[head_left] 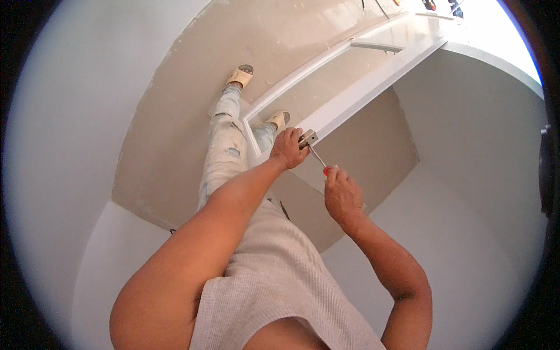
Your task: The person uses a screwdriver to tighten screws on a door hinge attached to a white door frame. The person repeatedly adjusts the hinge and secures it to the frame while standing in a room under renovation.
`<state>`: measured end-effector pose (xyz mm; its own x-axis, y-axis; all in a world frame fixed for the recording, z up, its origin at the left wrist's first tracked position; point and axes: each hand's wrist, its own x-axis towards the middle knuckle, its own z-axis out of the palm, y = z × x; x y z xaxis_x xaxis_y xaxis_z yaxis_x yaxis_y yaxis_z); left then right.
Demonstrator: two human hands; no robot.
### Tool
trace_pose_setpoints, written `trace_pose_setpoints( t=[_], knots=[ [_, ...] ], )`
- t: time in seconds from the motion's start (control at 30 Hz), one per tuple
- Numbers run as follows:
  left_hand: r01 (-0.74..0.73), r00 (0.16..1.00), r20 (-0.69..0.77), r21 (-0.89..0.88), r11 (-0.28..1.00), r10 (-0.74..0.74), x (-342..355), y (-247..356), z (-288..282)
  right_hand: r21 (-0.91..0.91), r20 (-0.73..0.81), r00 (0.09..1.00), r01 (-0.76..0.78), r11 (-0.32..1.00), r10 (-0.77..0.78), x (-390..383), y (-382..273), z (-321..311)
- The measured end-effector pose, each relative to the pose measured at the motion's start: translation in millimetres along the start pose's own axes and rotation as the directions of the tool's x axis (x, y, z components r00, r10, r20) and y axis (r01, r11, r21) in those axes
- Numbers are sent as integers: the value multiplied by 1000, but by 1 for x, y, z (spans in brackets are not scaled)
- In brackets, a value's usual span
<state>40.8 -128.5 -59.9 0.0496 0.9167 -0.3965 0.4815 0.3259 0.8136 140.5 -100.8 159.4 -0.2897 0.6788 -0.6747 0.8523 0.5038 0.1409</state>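
A white door or window frame [361, 93] with a glass-like panel stretches away from me toward the far right. At its near corner sits a small metal fitting [310, 137], boxy, with a dark hole. My left hand [287, 148] is closed round this fitting, its fingertips hidden against the metal. In my right hand [343, 195] is a screwdriver [318, 157] with a red handle, mostly covered by the fingers. Its shaft points up and left, and the tip meets or nearly meets the fitting; exact contact cannot be made out.
A beige, dusty floor [192, 81] lies below, with pale walls [99, 87] on both sides. My two sandalled feet stand beside and behind the frame. Small tools [430, 6] lie at the far end, near a bright opening [507, 35].
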Motion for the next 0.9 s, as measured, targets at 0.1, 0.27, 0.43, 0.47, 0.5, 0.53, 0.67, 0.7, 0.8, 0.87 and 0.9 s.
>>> trace_pose_setpoints(
  t=[0.1,0.27,0.43,0.47,0.5,0.53,0.67,0.7,0.8,0.87,0.9],
  knots=[
    [0,1000,-7,1,1000,0,5,-3,-1,509,517,818,-532,677,254,37,21,-10],
    [13,1000,-14,-23,1000,-13,3,0,-4,551,451,860,-478,684,239,27,21,-11],
    [-15,999,-41,-1,1000,15,1,2,-3,-50,53,998,24,998,-22,10,-4,-25],
    [-12,999,-32,-3,1000,11,2,1,-3,-187,31,994,107,976,-104,8,-6,-25],
    [-10,1000,-21,-5,1000,10,3,0,-4,-163,57,992,117,980,-109,10,-6,-24],
    [2,1000,-19,-12,1000,-2,2,0,-3,-146,86,988,139,980,-127,15,-5,-25],
    [-2,1000,-25,-38,999,1,3,0,-7,673,734,661,-738,-44,155,53,28,-44],
    [11,1000,-18,-36,999,-12,3,1,-7,705,674,707,-702,100,213,53,29,-44],
    [11,1000,-12,-11,1000,-11,3,-1,-4,674,450,832,-555,487,325,30,20,-16],
    [6,1000,-12,-8,1000,-6,1,-1,-1,554,288,895,-446,703,341,20,6,-13],
    [5,1000,-13,-12,1000,-5,2,-2,1,368,185,950,-306,878,253,17,4,-18]
  ],
)
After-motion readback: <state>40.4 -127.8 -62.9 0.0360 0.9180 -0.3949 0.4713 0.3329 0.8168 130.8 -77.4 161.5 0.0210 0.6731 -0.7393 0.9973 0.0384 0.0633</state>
